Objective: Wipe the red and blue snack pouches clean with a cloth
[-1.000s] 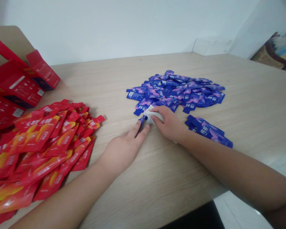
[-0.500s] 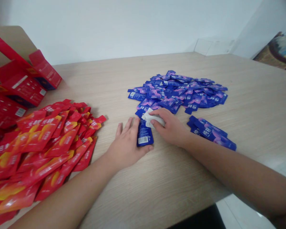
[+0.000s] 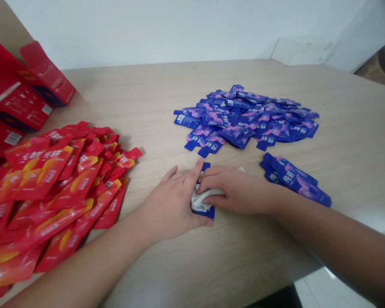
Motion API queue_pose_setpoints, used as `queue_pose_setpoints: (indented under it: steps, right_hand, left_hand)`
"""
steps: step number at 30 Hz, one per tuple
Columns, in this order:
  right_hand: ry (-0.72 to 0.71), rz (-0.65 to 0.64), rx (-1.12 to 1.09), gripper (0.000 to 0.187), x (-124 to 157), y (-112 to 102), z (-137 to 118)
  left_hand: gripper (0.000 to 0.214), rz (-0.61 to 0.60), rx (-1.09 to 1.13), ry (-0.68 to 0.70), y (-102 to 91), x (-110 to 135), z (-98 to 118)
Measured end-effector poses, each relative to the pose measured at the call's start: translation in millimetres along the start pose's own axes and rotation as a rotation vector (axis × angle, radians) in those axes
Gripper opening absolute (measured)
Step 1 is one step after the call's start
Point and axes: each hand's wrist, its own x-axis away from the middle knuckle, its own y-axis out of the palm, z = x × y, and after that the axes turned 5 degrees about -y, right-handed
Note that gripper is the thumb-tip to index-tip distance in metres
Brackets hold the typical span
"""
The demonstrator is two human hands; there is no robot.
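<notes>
A blue foil sachet (image 3: 206,210) lies on the wooden table (image 3: 122,94) between my hands, mostly hidden by them. My left hand (image 3: 171,199) presses on it, with the fingers over its left side. My right hand (image 3: 234,190) is shut on a crumpled white cloth (image 3: 205,194), which it holds against the sachet's printed barcode end. A large heap of similar blue-and-purple sachets (image 3: 244,122) lies just beyond my hands. A smaller row of them (image 3: 293,180) lies to the right of my right hand.
A big pile of red-and-yellow sachets (image 3: 64,184) covers the table's left side, close to my left forearm. Open red cardboard boxes (image 3: 17,94) stand at the far left. The near table edge (image 3: 244,291) runs below my right arm, and a wall stands behind the table.
The cloth in my right hand has slid toward me along the sachet to its barcode end. My left hand has closed in over the sachet, and the view has shifted slightly.
</notes>
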Motion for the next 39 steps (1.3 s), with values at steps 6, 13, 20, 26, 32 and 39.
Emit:
queue_pose_setpoints:
  steps: [6,13,20,26,32,39]
  right_hand:
    - [0.059,0.083,0.153,0.018,-2,4,9]
    - [0.075,0.094,0.232,0.019,1,4,16]
    - [0.209,0.318,0.263,0.017,5,-3,38]
    - [0.066,0.219,0.038,0.022,8,-5,3]
    - [0.002,-0.016,-0.018,0.018,5,1,-4]
    - [0.077,0.141,0.125,0.015,0,-1,25]
  left_hand:
    - [0.139,0.000,-0.051,0.001,0.0,-2,2]
    - [0.086,0.000,-0.065,0.066,0.8,-2,-5]
    - [0.094,0.018,-0.133,0.030,8.2,-4,-9]
    - [0.096,0.048,-0.118,0.002,11.1,-5,-11]
    - [0.108,0.030,-0.105,-0.008,10.2,-5,-10]
    - [0.107,0.023,-0.100,-0.035,12.0,-5,-7]
